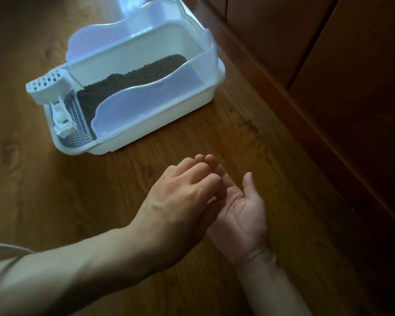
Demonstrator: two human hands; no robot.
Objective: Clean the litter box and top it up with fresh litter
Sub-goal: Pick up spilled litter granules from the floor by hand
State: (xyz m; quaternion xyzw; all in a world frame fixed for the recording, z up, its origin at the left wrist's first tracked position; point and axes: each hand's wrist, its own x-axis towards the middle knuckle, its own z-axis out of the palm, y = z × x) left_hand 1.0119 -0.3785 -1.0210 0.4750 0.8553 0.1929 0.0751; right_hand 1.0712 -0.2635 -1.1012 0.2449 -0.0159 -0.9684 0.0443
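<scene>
Nearest to us are our own two forearms, reaching out over the wooden floor (55,179), and at their ends the left hand (180,201) lies back-up across the fingers of the right hand (242,213), which is turned palm-up with its thumb standing free. The grip on either side pinches nothing that we can see: the left fingers bend loosely over the right ones, the right palm lies spread, and whether some small thing sits between them is hidden. We judge the hands are met like this to brush them off or make ready, since neither touches any tool. Well ahead, and apart from both hands, the litter box (146,133) stands on the floor just beside the dark wooden cabinet front (328,65). Its long axis runs from lower left to upper right, roughly along the cabinet, with the low entry end toward the lower left. The translucent splash guard (146,103) rises round its rim, presumably to keep grains in. The dark litter (128,83) lies as a shallow layer inside. The white slotted scoop (47,87) is propped at the entry end over the grating (78,119), handy to lift, handle sloping down toward us.
</scene>
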